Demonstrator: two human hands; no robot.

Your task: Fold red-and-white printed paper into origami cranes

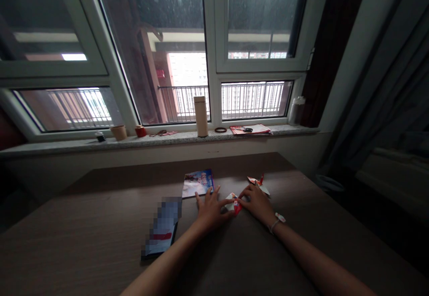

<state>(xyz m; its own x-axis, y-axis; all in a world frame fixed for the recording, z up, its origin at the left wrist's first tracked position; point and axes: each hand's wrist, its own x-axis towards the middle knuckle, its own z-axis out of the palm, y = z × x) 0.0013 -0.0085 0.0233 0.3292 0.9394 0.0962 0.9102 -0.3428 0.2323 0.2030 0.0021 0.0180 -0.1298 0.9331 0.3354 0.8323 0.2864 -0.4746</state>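
Between my two hands lies a small piece of folded paper [237,206], white with red and orange print, on the brown table. My left hand [211,209] holds its left side with the thumb and index finger, while the other fingers spread over the table towards a booklet [197,186]. From the right, my right hand [258,202] pinches the paper's edge with its fingertips; a bracelet circles that wrist. Just beyond the right hand rests another folded paper piece [264,189] with pointed tips, partly hidden by the hand.
A phone or tablet [162,229], its screen blurred, lies left of my left forearm. Along the windowsill [174,137] stand a beige bottle [201,116], a paper cup [118,132], a red item [140,131], and scissors [247,129] on red-and-white papers [261,128].
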